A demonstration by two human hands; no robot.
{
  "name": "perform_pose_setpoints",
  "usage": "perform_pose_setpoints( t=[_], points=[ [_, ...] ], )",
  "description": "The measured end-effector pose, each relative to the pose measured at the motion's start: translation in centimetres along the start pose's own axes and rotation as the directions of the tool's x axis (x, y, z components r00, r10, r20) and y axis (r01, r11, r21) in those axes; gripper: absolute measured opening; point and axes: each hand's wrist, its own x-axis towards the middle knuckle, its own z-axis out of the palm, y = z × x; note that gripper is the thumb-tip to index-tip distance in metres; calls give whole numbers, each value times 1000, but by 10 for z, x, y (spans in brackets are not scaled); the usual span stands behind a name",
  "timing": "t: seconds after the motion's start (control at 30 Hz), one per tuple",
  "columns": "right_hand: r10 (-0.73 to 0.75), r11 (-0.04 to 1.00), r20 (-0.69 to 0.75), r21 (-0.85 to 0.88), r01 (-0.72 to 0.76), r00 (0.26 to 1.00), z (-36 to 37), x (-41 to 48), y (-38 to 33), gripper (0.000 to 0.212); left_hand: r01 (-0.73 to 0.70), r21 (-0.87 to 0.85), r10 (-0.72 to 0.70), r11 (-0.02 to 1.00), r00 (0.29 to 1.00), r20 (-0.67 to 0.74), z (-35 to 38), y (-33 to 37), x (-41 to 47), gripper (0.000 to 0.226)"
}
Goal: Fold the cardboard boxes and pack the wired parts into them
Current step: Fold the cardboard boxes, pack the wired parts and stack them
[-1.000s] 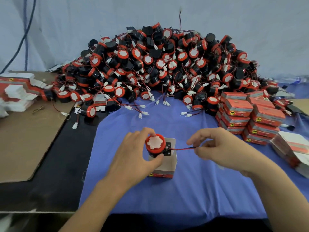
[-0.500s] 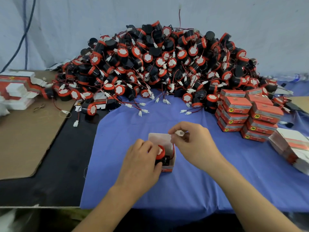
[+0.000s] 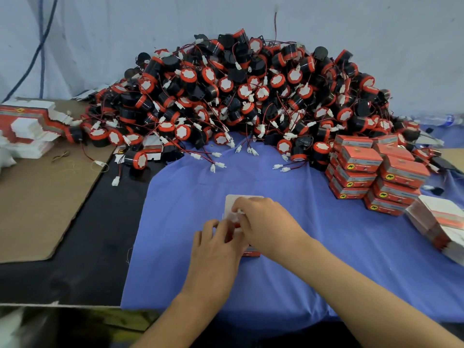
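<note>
A small red-and-white cardboard box [image 3: 234,200] stands open on the blue cloth [image 3: 326,247], its white lid flap raised at the far side. My left hand [image 3: 217,249] grips the box from the left and covers most of it. My right hand [image 3: 263,224] is over the box opening and pinches the white wire connector [image 3: 240,211] at its top. The wired part inside shows only as a sliver of red between my fingers. A big heap of black-and-red wired parts [image 3: 251,96] rises at the back.
Closed red boxes [image 3: 376,172] are stacked at the right. A bundle of flat box blanks [image 3: 442,227] lies at the far right, another [image 3: 27,126] at the far left on brown cardboard [image 3: 37,197]. Loose connectors trail onto the cloth before the heap.
The part went from above the box down into it. My right hand moved left from the stretched wire to the box opening with the connector. My left hand now covers the box.
</note>
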Motion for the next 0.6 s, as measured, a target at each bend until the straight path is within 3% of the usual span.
perform_pose_setpoints(
  t=[0.27, 0.4, 0.6],
  points=[
    [-96, 983, 1, 160, 95, 995, 20, -2, 3, 19, 86, -343, -94, 935, 996, -8, 15, -11, -19, 20],
    [-82, 995, -20, -52, 80, 996, 28, -5, 15, 18, 63, -381, -105, 923, 990, -90, 23, -13, -23, 27],
    [-43, 999, -96, -35, 40, 994, 36, -5, 17, 36, 78, -424, -112, 902, 992, -55, 26, -15, -24, 31]
  ],
)
